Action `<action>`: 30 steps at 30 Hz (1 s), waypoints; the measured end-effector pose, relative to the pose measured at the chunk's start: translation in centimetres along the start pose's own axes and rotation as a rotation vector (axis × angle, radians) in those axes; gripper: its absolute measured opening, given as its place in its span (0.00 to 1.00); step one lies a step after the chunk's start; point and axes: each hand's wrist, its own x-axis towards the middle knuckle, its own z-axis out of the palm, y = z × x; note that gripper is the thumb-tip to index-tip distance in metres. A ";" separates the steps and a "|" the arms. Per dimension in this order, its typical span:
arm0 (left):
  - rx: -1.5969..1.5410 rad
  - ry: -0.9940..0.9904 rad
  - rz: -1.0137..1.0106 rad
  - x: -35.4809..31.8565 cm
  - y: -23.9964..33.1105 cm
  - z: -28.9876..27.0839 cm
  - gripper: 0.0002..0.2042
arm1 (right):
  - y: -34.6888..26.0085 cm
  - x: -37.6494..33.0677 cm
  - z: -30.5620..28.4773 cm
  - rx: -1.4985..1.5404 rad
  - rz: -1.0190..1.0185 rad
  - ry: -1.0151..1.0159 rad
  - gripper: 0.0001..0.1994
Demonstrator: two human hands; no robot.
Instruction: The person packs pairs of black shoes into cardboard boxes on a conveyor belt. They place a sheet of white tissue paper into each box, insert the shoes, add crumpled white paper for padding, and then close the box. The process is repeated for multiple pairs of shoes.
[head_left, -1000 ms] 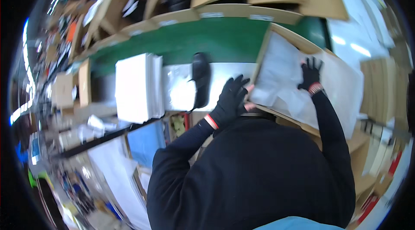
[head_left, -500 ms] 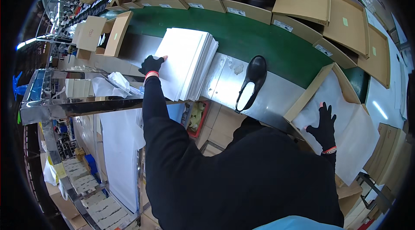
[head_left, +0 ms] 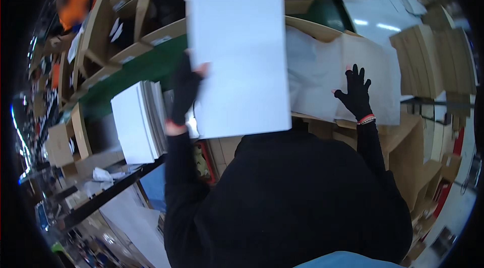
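My left hand (head_left: 186,89), in a black glove with bare fingertips, grips the left edge of a stiff white rectangular sheet (head_left: 239,66) and holds it up over the bench. At its left, a stack of similar white sheets (head_left: 133,122) lies on the metal bench edge. My right hand (head_left: 357,91), gloved alike, rests with fingers spread on white wrapping paper (head_left: 375,61). This paper lines an open cardboard box (head_left: 315,28) and hangs over its near side. The raised sheet covers part of the bench, and the black shoe seen earlier is out of sight.
Beyond the green belt (head_left: 106,86) stand several open shoe boxes (head_left: 169,31), some with dark footwear inside. Stacked cardboard (head_left: 421,59) is at the right. A metal rack (head_left: 101,200) stands at the lower left. A person in orange (head_left: 75,6) is at the far left.
My left hand has lifted a white sheet off the stack and carried it right. The view has turned rightward. My right hand stays spread on the paper.
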 end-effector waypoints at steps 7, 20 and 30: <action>0.106 -0.152 0.047 -0.8 1.4 23.4 0.27 | 3.6 -6.8 1.8 0.031 0.098 -0.253 0.49; 0.231 -0.345 0.070 0.6 5.4 24.8 0.40 | 4.9 -5.6 4.6 0.191 -0.009 0.062 0.45; 1.057 -1.170 -0.276 -3.9 -8.8 2.4 0.42 | 7.4 -7.5 8.4 0.357 0.130 -0.046 0.47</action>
